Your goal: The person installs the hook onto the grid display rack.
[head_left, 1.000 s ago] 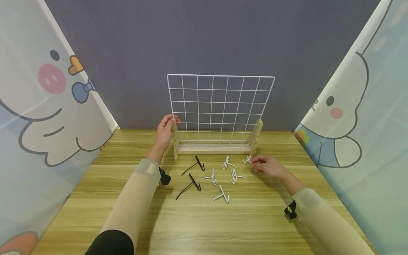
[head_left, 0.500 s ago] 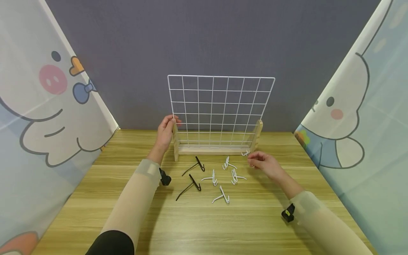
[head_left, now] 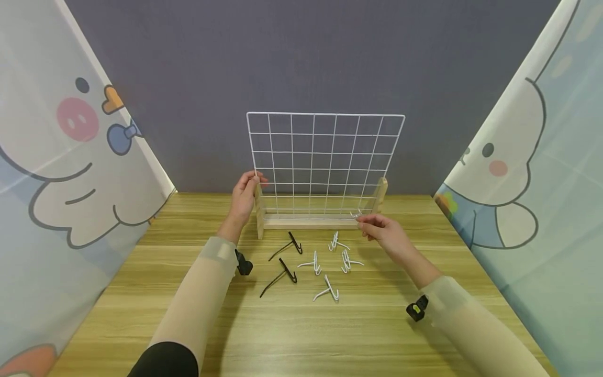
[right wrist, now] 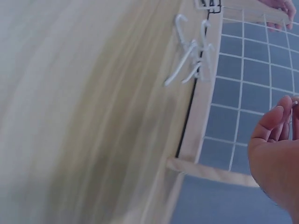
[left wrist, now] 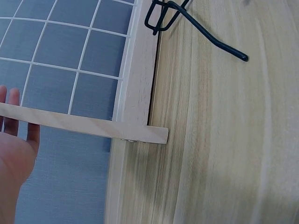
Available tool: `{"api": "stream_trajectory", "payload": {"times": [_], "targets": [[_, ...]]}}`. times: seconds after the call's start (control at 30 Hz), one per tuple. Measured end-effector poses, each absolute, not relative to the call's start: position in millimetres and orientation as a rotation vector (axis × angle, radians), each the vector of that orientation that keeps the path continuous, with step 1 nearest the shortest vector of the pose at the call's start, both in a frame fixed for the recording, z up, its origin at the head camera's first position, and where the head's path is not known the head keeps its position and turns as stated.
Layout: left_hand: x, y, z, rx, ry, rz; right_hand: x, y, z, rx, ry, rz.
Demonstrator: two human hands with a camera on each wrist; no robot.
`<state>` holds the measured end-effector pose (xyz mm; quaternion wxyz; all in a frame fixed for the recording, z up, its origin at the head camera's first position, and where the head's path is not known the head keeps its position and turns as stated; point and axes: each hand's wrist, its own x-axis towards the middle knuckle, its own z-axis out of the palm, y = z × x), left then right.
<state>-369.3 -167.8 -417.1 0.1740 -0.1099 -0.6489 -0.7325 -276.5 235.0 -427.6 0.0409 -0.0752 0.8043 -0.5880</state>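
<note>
A white wire grid [head_left: 325,113] stands upright in a wooden stand [head_left: 306,224] at the back of the table. My left hand [head_left: 243,198] grips the stand's left wooden post [head_left: 259,217]; in the left wrist view, fingers of that hand [left wrist: 16,156] show behind the wood. Between thumb and fingers, my right hand [head_left: 388,236] pinches a small white hook [head_left: 356,214], its prongs close in front of the grid's lower right. The right wrist view shows little of this hook, mostly hidden by the right hand [right wrist: 275,144].
Several white wire hooks [head_left: 328,288] lie on the wooden table [head_left: 301,335] before the stand. Two longer black hooks [head_left: 286,270] lie to their left. A dark grey panel [head_left: 330,57] rises behind, with printed cloths [head_left: 513,141] at both sides.
My right hand has lifted the white hook off the table and moved it left and forward, up to the grid's lower right. My left hand has stayed on the post.
</note>
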Motion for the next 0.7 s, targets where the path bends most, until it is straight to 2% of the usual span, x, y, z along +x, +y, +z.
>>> {"api": "stream_trajectory", "payload": {"times": [0.7], "targets": [[-372,-167,-420,-0.321,-1.812,-2.087,-294,172,-383,-0.383,2.373,-2.021]]}}
